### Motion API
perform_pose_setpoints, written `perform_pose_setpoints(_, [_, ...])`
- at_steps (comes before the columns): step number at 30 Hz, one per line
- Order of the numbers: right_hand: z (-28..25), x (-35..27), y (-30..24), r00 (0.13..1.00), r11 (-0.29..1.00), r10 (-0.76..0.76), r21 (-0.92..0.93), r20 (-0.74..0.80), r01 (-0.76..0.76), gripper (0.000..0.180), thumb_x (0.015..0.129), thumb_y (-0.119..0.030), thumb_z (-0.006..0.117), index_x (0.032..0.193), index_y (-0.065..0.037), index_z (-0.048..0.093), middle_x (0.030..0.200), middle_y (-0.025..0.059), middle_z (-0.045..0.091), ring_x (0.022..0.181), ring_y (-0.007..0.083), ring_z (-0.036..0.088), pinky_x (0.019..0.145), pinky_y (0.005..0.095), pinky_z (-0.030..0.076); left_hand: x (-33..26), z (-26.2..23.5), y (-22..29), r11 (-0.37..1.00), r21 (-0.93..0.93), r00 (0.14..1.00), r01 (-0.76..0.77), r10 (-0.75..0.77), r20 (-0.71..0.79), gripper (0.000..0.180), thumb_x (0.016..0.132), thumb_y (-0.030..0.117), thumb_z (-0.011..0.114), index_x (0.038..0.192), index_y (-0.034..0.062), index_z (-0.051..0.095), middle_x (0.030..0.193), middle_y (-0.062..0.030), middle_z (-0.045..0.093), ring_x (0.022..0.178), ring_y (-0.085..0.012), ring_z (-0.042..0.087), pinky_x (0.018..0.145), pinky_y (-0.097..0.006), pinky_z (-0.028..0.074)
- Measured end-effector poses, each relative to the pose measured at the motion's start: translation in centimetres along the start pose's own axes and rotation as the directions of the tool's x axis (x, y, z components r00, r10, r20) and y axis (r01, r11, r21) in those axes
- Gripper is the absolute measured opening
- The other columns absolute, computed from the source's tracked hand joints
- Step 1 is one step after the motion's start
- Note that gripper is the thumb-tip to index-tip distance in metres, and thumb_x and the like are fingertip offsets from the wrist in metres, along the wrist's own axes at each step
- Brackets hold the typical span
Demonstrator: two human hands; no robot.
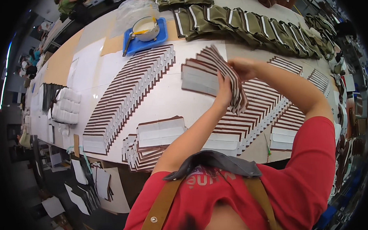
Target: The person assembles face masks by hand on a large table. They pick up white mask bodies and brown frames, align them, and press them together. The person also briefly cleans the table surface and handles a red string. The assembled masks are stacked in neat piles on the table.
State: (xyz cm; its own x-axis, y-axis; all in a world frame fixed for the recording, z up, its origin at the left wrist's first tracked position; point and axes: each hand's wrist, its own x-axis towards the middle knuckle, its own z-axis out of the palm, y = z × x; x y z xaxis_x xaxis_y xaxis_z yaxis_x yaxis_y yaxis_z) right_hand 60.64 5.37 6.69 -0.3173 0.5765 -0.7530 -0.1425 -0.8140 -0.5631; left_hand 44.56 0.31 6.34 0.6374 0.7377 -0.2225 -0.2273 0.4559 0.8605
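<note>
A fanned stack of white panels with dark brown edges (199,78) is held up over the middle of the table. My left hand (223,90) grips it from the near side, fingers closed around the panels. Behind the stack's right side, my right hand (242,68) is closed on its edge, with some fingertips hidden. Similar panels lie overlapped in a long slanting row (128,96) to the left. More rows (248,108) spread below and right of my hands, partly covered by my right arm. A looser pile of panels (160,133) lies near the front edge.
On a blue tray (161,34) stand a bowl of pale paste (146,30) and a brush. Olive-green fabric pieces with white strips (245,25) line the far side. White bundled pieces (66,106) sit at the left. Several people are in the background.
</note>
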Motion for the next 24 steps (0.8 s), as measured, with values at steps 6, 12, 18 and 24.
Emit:
perform_pose_setpoints(6, [9.1, -6.6, 5.3, 0.976, 0.948, -0.188, 0.241, -0.111, 0.210, 0.023, 0.084, -0.014, 0.038, 0.096, 0.000, 0.052, 0.099, 0.0130, 0.051, 0.083, 0.0218, 0.054, 0.080, 0.0360, 0.048, -7.4, -2.5, 3.1, 0.713, 0.683, 0.987, -0.158, 0.084, 0.140, 0.057, 0.091, 0.030, 0.031, 0.134, -0.0021, 0.012, 0.121, -0.0351, 0.036, 0.116, -0.0430, 0.036, 0.099, -0.035, 0.026])
perform_pose_setpoints(12, [22.8, -7.0, 4.1, 0.764, 0.701, -0.641, 0.461, 0.074, 0.544, 0.025, 0.087, -0.018, 0.043, 0.104, 0.000, 0.050, 0.098, 0.0143, 0.054, 0.091, 0.0232, 0.056, 0.087, 0.0388, 0.045, -15.8, -4.9, 17.8, 0.279, 0.946, 0.977, -0.164, 0.177, 0.117, 0.049, 0.090, 0.024, 0.039, 0.133, 0.0058, 0.026, 0.120, -0.0215, 0.048, 0.112, -0.0310, 0.046, 0.095, -0.033, 0.032])
perform_pose_setpoints(18, [32.7, -7.6, 1.6, 0.444, 0.452, -0.877, 0.630, 0.184, 0.631, 0.047, 0.079, -0.015, 0.058, 0.117, 0.001, 0.035, 0.098, 0.0098, 0.054, 0.091, 0.0168, 0.055, 0.080, 0.0287, 0.046, -23.3, -5.9, 25.9, 0.309, 0.933, 0.960, -0.186, 0.259, 0.106, 0.044, 0.092, 0.027, 0.033, 0.135, 0.0163, 0.029, 0.121, -0.0077, 0.048, 0.091, -0.0117, 0.049, 0.077, -0.022, 0.041])
perform_pose_setpoints(24, [35.9, -6.3, 4.9, 0.185, 0.208, -0.973, 0.173, 0.140, 0.963, 0.044, 0.076, -0.015, 0.060, 0.111, -0.001, 0.038, 0.101, 0.0120, 0.049, 0.095, 0.0189, 0.048, 0.079, 0.0309, 0.042, -26.3, -7.4, 26.5, -0.080, 0.953, 0.905, -0.292, 0.300, 0.303, 0.051, 0.089, 0.037, 0.037, 0.128, 0.0034, 0.037, 0.119, -0.0135, 0.050, 0.111, -0.0244, 0.046, 0.096, -0.034, 0.029])
